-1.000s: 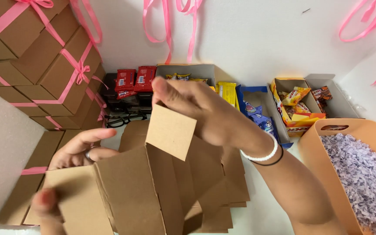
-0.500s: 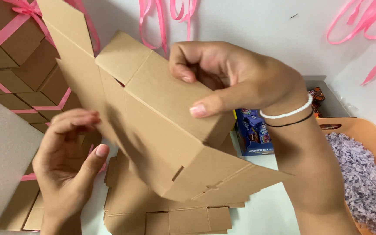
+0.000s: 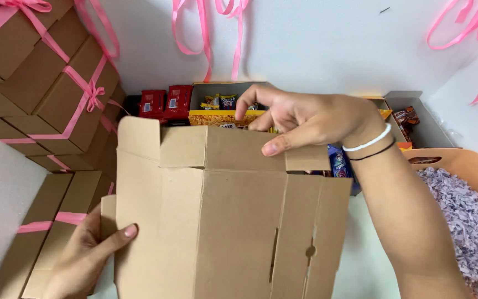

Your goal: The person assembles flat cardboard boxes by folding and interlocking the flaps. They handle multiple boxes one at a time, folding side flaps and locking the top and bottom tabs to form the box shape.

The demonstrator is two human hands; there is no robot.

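Note:
A flat brown cardboard box blank with creases and slots stands spread out in front of me. My right hand pinches its top flap from behind, thumb on the front near the upper right edge. My left hand grips the blank's lower left side, thumb pressed on the front face. A white band and a thin dark band circle my right wrist.
Brown boxes tied with pink ribbon are stacked at the left. Trays of wrapped snacks line the white wall behind. An orange basket of shredded grey paper sits at the right. Pink ribbons hang on the wall.
The cardboard was tilted and partly folded up between my hands; now it is opened out flat and upright. My right hand shifted to its top flap, my left to its lower left edge.

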